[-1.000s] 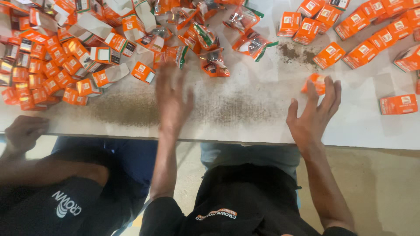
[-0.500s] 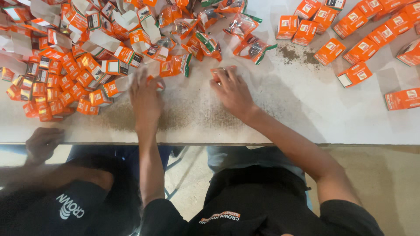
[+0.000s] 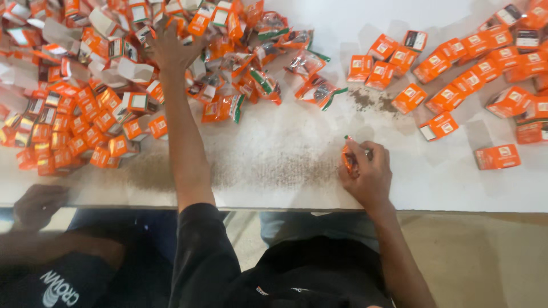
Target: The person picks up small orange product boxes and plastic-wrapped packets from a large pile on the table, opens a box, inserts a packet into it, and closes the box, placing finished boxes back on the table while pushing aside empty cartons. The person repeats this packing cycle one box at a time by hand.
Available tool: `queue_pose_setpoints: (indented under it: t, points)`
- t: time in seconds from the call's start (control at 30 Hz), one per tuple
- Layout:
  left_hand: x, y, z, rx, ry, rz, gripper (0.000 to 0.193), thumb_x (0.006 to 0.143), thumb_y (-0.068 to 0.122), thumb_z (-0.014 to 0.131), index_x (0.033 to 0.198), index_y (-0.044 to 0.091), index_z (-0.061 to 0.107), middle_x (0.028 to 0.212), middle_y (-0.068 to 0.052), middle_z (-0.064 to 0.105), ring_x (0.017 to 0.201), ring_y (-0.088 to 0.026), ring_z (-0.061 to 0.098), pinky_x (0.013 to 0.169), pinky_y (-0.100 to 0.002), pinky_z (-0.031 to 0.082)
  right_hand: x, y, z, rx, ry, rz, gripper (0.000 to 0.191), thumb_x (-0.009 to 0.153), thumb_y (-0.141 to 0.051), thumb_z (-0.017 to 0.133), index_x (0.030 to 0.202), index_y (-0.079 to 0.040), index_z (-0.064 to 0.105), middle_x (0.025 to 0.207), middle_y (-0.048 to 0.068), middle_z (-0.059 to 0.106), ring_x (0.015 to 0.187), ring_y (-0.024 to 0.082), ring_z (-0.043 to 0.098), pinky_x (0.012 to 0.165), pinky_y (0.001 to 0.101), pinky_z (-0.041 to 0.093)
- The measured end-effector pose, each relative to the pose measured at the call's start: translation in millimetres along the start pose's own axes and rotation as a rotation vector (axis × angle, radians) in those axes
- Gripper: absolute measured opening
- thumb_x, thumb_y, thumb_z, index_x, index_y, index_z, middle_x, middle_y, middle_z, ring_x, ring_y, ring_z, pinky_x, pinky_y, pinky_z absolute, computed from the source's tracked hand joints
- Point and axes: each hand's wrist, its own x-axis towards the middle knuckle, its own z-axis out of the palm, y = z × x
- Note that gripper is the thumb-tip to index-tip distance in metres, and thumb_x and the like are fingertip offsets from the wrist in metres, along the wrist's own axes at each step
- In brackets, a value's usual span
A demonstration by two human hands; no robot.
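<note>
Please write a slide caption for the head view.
Left hand reaches into the box pile; right hand holds a sachet.

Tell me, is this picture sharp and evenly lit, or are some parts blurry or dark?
Head view: the white table is brightly and evenly lit, with soft shadows beside the orange boxes. The left hand in the pile and the right hand holding an orange packet look slightly soft. Below the table edge it is dim.

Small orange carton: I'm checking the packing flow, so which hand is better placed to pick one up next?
Probably the left hand: it already lies stretched out on the heap of small orange cartons. The right hand is closed on an orange sachet, away from the heap.
</note>
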Motion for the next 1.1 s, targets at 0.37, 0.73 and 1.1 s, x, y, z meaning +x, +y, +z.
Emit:
queue_pose_setpoints:
  t: [0.37, 0.73, 1.1]
  points:
    - [-40, 62, 20, -0.05, -0.073, 0.227, 0.06, 0.082, 0.066, 0.076, 0.111, 0.013, 0.073, 0.134, -0.017, 0.059, 0.132, -0.043, 0.046, 0.098, -0.072, 0.039, 3, 11, 4, 0.047, -0.07, 0.004, 0.048, 0.08, -0.021, 0.081, 0.126, -0.014, 0.072, 0.117, 0.011, 0.058, 0.098, 0.029, 0.056, 0.084, 0.0417, 0.053]
    - [-103, 80, 7, -0.328, 0.019, 0.74, 0.038, 0.081, 0.027, 0.076, 0.116, 0.017, 0.081, 0.162, -0.018, 0.043, 0.149, -0.052, 0.009, 0.106, -0.083, -0.003, 0, 7, -1, 0.115, -0.038, 0.037, 0.043, 0.084, -0.017, 0.079, 0.126, -0.012, 0.072, 0.118, 0.01, 0.06, 0.098, 0.028, 0.059, 0.081, 0.0388, 0.054]
    - [-101, 94, 10, -0.022, -0.145, 1.011, 0.038, 0.073, 0.014, 0.075, 0.11, 0.013, 0.068, 0.112, -0.006, 0.07, 0.137, -0.028, 0.055, 0.119, -0.07, 0.02, -1, 12, 2, 0.146, -0.015, -0.02, 0.043, 0.086, -0.013, 0.077, 0.129, -0.01, 0.07, 0.118, 0.015, 0.059, 0.101, 0.03, 0.06, 0.084, 0.041, 0.054]
